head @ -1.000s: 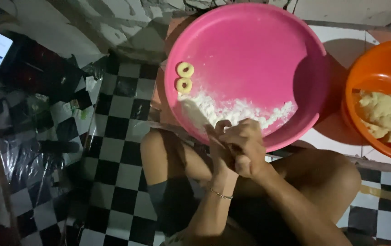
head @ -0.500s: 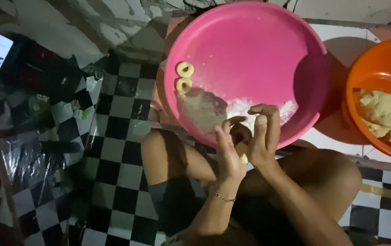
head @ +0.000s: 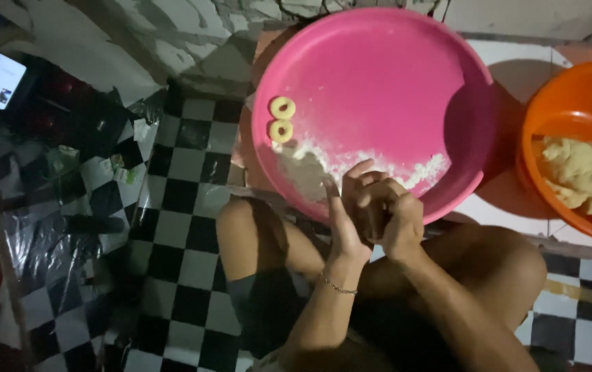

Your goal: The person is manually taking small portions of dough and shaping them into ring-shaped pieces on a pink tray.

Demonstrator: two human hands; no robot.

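Dough piece hidden between pressed palms, orientation unreadable; left hand [head: 343,224] and right hand [head: 394,217] clasped together over pink round plastic basin [head: 379,76] rim.

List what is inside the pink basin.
The pink basin holds two dough rings near its left wall and a spread of white flour along the near side. The left hand and right hand cover part of that flour.

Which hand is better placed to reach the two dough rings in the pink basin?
Left, probably. The left hand is on the same side as the dough rings; the right hand sits nearer the orange bowl.
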